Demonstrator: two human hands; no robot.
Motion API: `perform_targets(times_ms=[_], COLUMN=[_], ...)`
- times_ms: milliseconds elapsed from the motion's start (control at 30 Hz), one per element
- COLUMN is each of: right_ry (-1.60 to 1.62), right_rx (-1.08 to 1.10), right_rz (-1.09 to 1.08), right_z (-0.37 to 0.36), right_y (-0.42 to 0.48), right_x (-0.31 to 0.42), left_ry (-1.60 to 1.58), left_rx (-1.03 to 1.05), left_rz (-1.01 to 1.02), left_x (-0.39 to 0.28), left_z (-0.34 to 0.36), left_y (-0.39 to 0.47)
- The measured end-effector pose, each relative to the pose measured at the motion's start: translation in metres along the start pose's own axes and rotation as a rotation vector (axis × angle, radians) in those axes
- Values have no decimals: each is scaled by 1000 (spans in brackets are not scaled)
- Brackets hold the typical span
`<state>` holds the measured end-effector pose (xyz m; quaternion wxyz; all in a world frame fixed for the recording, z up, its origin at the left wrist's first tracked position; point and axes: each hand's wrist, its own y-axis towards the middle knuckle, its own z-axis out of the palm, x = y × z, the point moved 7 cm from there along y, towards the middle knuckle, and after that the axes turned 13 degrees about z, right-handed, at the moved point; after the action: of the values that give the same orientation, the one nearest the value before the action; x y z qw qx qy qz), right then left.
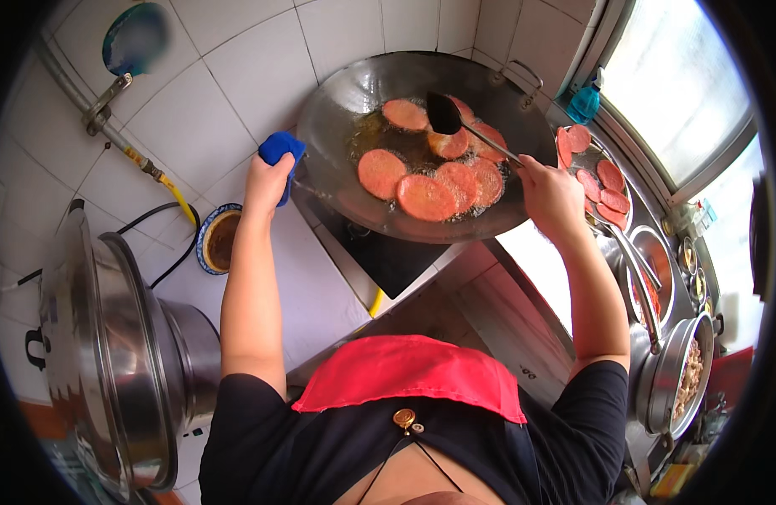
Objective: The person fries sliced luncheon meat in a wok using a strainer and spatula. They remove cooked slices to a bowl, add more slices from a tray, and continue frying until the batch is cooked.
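My left hand [271, 180] grips a folded blue cloth [279, 148] at the left rim of a large metal wok [337, 82]; the cloth hides the part of the rim under it. In my right hand [549, 192] is the handle of a spatula with a black blade [443, 113]. The blade is over the far middle of the wok, at the edge of a pink disc [449, 144]. Several flat pink discs, such as the one nearest me [426, 197], lie in bubbling oil [413, 151]. Some of them overlap.
Right of the wok, a strainer [621, 180] holds more pink discs, near a blue spray bottle [583, 104] and metal bowls. A steel pot [650, 391] of food stands nearer. To the left are a blue-rimmed bowl [200, 243], a large steel vessel [129, 353] and a yellow hose [180, 199].
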<state>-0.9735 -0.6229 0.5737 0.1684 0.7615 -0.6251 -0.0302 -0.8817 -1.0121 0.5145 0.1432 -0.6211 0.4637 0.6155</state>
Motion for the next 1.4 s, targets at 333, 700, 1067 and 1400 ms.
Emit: perform_targets(times_ms=[333, 700, 1067, 1400], right_ry=[147, 157, 168, 210], right_rx=[29, 82, 68, 44], right_rz=[-143, -245, -168, -86], right_z=[20, -4, -14, -54], right_y=[-18, -43, -44, -59], right_x=[26, 18, -2, -31], left_ry=[41, 37, 21, 12], left_rx=[-20, -28, -57, -27], left_rz=[-21, -25, -10, -16], left_x=[6, 1, 5, 5], left_z=[-2, -2, -2, -2], left_y=[1, -2, -2, -3])
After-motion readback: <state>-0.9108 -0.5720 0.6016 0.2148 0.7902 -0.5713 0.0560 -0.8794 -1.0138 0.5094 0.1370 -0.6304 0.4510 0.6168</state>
